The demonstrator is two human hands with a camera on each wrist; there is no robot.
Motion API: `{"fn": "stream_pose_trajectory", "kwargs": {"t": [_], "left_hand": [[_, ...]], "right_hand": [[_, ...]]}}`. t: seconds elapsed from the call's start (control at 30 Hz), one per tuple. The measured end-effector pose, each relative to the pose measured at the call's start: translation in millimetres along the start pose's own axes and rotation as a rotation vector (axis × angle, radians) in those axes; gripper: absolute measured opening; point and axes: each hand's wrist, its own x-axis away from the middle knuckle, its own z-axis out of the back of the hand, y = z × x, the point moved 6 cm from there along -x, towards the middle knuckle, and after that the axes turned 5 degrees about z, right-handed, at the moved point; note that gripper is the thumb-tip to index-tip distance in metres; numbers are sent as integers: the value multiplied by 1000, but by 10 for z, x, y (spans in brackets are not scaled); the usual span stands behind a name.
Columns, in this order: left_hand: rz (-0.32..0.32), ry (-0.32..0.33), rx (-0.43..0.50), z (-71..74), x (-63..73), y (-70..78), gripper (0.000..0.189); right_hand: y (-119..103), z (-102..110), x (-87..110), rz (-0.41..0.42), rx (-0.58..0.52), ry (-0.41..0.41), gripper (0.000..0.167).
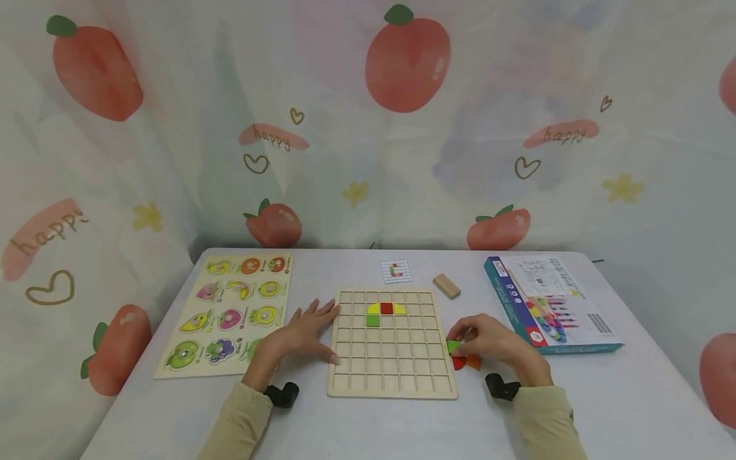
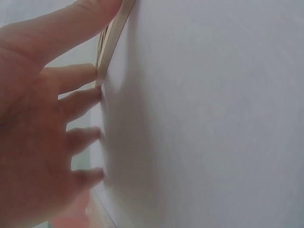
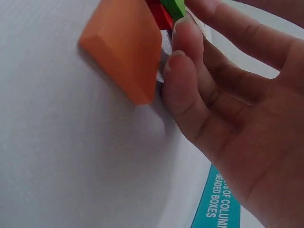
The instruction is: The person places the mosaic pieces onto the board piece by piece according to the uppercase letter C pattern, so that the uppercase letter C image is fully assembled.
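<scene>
1. Green piece (image 1: 453, 347) just off grid board's (image 1: 392, 367) right edge; right grip (image 1: 485, 338) looks pinched on it, a fingertip hold that suits small blocks
2. Red piece (image 1: 458, 363), orange piece (image 1: 475, 362) beside it, probably grouped for easy reach
3. Left grip (image 1: 301, 332) spread, holding nothing, touching board's left edge, likely steadying it
4. Pattern card (image 1: 396, 271) on table (image 1: 368, 434) beyond board, probably for viewing
</scene>
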Motion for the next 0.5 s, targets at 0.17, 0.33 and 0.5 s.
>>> {"fn": "stream_pose_trajectory", "kwargs": {"t": [0.17, 0.33, 0.5], "left_hand": [[0, 3, 4, -1, 22, 10, 107], [0, 5, 9, 7, 27, 7, 107], [-5, 7, 7, 8, 19, -1, 107]], "right_hand": [[8, 4, -9, -19, 10, 20, 25], [-7, 25, -16, 16, 0, 38, 21], [-42, 55, -5, 46, -19, 57, 20]]}}
